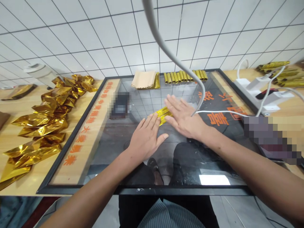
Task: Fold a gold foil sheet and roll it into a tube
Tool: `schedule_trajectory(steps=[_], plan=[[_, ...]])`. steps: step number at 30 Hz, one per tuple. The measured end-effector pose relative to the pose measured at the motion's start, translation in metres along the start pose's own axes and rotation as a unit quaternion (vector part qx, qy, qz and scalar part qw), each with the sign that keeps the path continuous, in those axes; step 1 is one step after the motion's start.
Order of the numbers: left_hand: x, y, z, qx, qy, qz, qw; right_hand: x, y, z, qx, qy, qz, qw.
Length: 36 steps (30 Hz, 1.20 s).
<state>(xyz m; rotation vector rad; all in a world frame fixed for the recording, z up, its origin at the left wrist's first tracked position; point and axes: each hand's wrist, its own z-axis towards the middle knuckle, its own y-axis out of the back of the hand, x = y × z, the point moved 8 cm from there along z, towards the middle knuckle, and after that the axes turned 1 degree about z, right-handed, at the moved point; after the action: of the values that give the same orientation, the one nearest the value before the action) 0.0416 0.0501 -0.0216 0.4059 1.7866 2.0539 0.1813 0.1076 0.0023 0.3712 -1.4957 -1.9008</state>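
Observation:
A shiny gold foil piece (163, 114) lies on the framed glass panel (147, 152), partly hidden under my hands. From the left, my left hand (146, 136) rests its outstretched fingers on the foil's near-left end. My right hand (184, 118) lies flat over the foil's right side, its fingers straight and the thumb apart. Neither hand is closed around anything. A grey cable (178, 57) hangs from above and passes in front of my right hand's wrist side.
Crumpled gold foil bags (49, 110) spread along the wooden tabletop (30, 186) at left. At the panel's back are a stack of brown paper (143, 79) and a row of gold foil rolls (185, 76). A white power strip (251, 91) with cables stands at right.

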Motion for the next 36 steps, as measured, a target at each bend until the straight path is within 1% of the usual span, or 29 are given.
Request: schedule_trajectory(steps=[2,4,6,8,13,16,20,23,26,29,33,36], plan=[[0.001,-0.001,0.0,-0.004,0.0,-0.015,1.0,0.023,-0.008,0.002,0.034,0.035,0.047,0.998],[0.002,-0.001,0.0,-0.003,0.002,-0.025,1.0,0.034,-0.018,0.003,0.067,0.042,0.089,0.993],[0.002,-0.002,0.0,-0.001,0.004,-0.023,1.0,0.034,-0.026,0.004,0.084,0.03,0.104,0.991],[0.001,-0.003,0.0,0.004,0.005,-0.012,1.0,0.026,-0.03,0.004,0.089,0.016,0.095,0.991],[0.0,-0.003,0.0,0.015,0.01,0.006,1.0,0.008,-0.031,0.004,0.104,0.0,0.053,0.993],[0.0,-0.001,0.0,0.023,0.013,0.009,1.0,-0.005,-0.028,0.006,0.092,0.0,0.024,0.995],[-0.001,0.0,0.0,0.032,0.018,0.008,0.999,-0.032,-0.026,0.007,0.082,-0.033,-0.009,0.996],[-0.001,0.001,0.0,0.029,0.015,0.012,0.999,-0.045,-0.024,0.007,0.067,-0.05,-0.014,0.996],[-0.001,0.003,0.001,0.014,0.01,0.002,1.0,-0.049,-0.021,0.006,0.051,-0.056,0.001,0.997],[-0.001,0.008,0.001,0.0,0.007,-0.014,1.0,-0.052,-0.013,0.005,0.014,-0.076,0.039,0.996],[-0.002,0.02,0.002,-0.018,0.013,-0.049,0.999,-0.056,0.005,0.0,-0.046,-0.122,0.077,0.989],[0.001,0.029,0.003,-0.053,0.024,-0.091,0.994,-0.058,0.02,-0.004,-0.079,-0.178,0.066,0.979]])
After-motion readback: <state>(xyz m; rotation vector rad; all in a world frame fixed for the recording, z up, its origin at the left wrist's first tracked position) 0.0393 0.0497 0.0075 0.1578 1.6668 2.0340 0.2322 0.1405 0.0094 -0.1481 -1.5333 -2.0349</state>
